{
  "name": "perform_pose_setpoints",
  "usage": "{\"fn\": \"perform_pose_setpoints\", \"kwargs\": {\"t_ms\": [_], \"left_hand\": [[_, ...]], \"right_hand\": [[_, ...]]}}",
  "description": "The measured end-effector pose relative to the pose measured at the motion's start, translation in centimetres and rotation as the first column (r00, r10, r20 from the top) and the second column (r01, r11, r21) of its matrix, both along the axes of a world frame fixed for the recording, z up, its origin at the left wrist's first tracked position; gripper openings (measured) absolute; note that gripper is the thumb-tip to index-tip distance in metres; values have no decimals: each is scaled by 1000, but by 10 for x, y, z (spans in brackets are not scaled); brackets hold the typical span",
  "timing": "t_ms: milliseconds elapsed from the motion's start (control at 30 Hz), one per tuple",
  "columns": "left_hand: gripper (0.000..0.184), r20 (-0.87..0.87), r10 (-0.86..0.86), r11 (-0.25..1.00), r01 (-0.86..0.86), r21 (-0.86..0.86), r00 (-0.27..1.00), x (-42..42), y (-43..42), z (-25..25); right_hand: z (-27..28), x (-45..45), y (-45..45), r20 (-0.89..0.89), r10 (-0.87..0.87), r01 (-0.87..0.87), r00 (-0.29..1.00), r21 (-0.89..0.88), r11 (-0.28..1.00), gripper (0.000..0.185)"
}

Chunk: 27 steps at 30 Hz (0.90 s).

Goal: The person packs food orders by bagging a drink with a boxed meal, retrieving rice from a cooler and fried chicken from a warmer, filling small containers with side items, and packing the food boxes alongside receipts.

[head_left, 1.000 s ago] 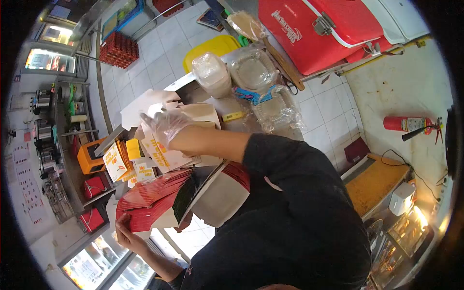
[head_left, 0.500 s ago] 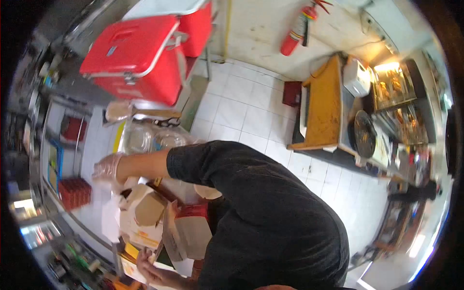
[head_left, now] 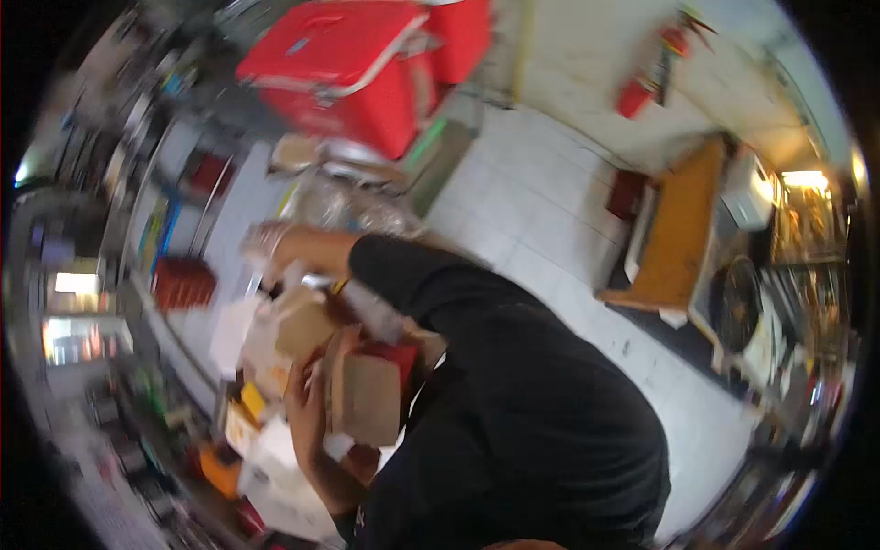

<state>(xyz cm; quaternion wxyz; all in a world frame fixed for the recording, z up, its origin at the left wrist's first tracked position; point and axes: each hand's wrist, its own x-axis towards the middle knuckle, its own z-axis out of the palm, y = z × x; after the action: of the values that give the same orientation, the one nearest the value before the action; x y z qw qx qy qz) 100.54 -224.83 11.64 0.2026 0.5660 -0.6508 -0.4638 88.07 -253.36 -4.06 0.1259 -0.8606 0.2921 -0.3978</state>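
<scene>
My right hand [head_left: 263, 243], in a clear plastic glove, reaches out at the upper left. It is beside clear plastic containers [head_left: 325, 203], and motion smears its fingers. Lower down, my bare left hand [head_left: 307, 399] has its fingers curled against the side of a small brown cardboard box [head_left: 367, 399]. A red carton [head_left: 396, 356] shows just behind that box. Between my two hands stands an open cardboard food box [head_left: 302, 321] with its flaps up. A small yellow item [head_left: 252, 400] lies near my left hand.
Red cooler boxes [head_left: 339, 73] stand beyond the containers. A dark red stack of baskets or crates [head_left: 183, 282] is at the left. A wooden-sided counter [head_left: 674, 238] stands across the tiled floor [head_left: 541, 202], and a fire extinguisher [head_left: 655, 69] hangs on the wall.
The whole view has shifted, with the surroundings sliding right. My left hand has moved up from the lower edge of the work area to the brown cardboard box. My right arm stays stretched out.
</scene>
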Motion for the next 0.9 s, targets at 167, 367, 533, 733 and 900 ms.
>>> {"fn": "perform_pose_setpoints", "kwargs": {"t_ms": [167, 367, 533, 733, 900], "left_hand": [[33, -99, 160, 987, -160, 7, 982, 6, 9, 0], [33, -25, 109, 992, -111, -56, 994, 12, -14, 22], [36, 226, 110, 960, -45, -276, 968, 16, -82, 11], [71, 580, 206, 913, 58, -404, 788, -10, -180, -30], [97, 623, 248, 790, 216, -573, 742, -19, -243, -92]], "right_hand": [[68, -13, -27, -384, -10, 105, 923, 228, 968, 88], [161, -51, -20, -390, 43, 135, 920, 419, 898, 91], [147, -98, 8, 253, 47, -239, 966, 818, 523, 79], [105, -154, 32, 731, -209, -745, 650, 667, 15, 79], [99, -181, 56, 790, -277, -833, 547, 547, -87, 76]]}}
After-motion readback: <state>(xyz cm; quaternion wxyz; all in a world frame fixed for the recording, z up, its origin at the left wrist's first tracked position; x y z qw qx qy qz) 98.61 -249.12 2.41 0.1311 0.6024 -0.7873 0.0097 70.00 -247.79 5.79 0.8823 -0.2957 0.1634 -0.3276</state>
